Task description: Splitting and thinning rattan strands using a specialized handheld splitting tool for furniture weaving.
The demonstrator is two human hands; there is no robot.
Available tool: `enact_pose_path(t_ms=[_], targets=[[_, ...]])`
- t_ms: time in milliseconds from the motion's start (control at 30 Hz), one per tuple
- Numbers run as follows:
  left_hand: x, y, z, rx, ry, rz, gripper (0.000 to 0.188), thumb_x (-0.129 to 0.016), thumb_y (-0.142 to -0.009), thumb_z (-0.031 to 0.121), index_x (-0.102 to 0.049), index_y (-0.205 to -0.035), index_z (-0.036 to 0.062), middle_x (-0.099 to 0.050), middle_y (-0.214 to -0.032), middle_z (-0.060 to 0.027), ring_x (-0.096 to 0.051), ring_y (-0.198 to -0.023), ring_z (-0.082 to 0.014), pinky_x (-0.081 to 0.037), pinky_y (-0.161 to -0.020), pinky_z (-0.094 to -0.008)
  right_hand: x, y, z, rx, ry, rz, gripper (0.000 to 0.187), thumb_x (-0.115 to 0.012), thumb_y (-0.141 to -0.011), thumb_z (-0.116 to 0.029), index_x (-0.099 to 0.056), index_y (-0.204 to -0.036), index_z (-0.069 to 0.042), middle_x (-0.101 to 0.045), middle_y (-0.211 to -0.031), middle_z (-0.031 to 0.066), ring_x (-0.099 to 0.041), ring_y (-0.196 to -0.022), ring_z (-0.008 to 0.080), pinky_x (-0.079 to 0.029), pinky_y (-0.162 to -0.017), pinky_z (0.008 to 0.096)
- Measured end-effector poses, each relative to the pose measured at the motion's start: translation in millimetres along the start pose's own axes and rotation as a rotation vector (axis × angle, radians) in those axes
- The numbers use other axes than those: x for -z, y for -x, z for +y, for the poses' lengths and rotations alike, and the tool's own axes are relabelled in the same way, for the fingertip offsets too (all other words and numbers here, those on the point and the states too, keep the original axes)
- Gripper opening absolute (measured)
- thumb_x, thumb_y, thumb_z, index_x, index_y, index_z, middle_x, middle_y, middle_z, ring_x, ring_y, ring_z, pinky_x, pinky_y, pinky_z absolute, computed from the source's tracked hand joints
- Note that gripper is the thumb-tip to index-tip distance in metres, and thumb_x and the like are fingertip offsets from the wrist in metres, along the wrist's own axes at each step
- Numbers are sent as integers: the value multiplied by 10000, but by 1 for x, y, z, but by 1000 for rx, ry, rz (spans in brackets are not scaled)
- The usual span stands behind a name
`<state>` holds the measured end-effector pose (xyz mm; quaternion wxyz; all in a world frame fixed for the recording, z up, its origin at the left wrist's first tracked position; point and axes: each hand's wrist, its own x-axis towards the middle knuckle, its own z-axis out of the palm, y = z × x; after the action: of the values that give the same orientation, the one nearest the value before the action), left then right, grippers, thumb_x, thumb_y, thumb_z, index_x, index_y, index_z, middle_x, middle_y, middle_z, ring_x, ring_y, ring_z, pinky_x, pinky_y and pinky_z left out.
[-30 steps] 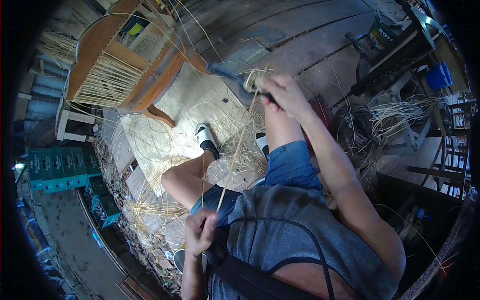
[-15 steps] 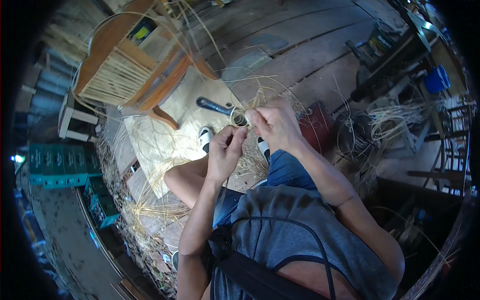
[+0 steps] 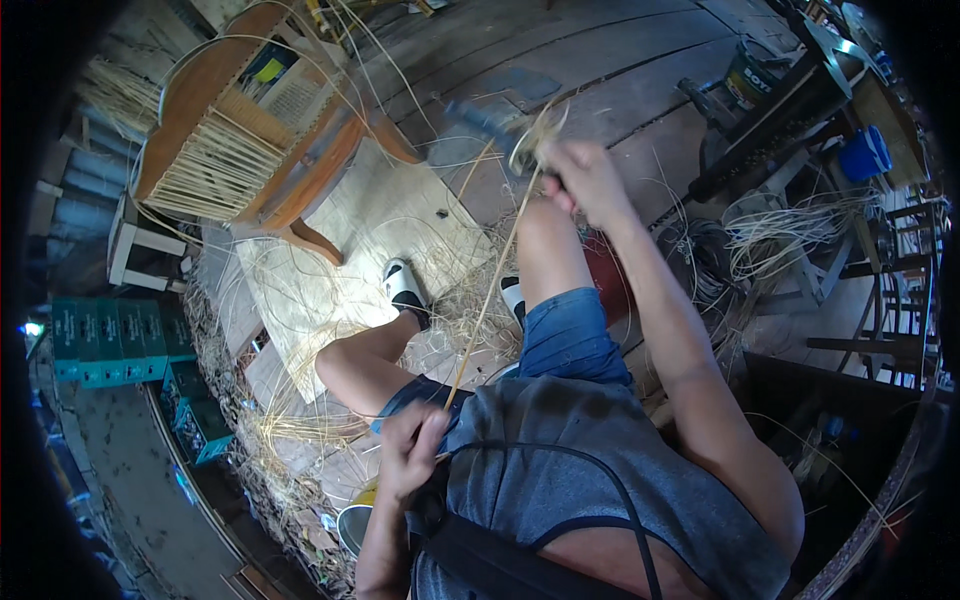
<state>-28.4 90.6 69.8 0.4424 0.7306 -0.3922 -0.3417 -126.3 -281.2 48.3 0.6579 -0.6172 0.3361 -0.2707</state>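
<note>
A long tan cane strand runs taut across my lap between my two hands. Its lower end is in my left hand, closed round it at my left hip. Above my right knee, my right hand is closed on a tool with a dark blue handle and a ring-like head, where the strand's upper end meets it. Motion smears the tool, so its exact kind does not show. Pale loose strand ends stick up beside the head.
A wooden chair with a partly woven cane seat lies tilted at the far left on a pale board. Cane scraps litter the floor. A coil of cane, a blue container and a dark bench stand right; green crates stand left.
My left hand has drawn back toward my hip, stretching the strand out. My right hand has moved farther away and slightly right with the tool. Before, both hands were close together.
</note>
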Motion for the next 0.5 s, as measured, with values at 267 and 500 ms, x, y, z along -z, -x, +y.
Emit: enact_pose_path(t_ms=[267, 500], targets=[[36, -75, -7, -231, -579, -44, 505, -654, -862, 346, -572, -1160, -53, -567, -1154, -270, -532, -1081, -425, -422, -932, -443, -1, 16, -19, 312, 449, 31, 347, -496, -983, -271, -627, -823, 7, -548, -580, 2, -479, -446, 62, -373, -426, 234], [-45, -169, 21, -184, 270, 43, 221, -603, -941, 203, -616, -856, -1, -492, -631, 51, -431, -584, -18, -355, -507, -196, -56, 63, -17, 333, 495, -39, 347, -513, -968, -261, -603, -783, 19, -545, -577, 57, -516, -557, 109, -427, -530, 290]])
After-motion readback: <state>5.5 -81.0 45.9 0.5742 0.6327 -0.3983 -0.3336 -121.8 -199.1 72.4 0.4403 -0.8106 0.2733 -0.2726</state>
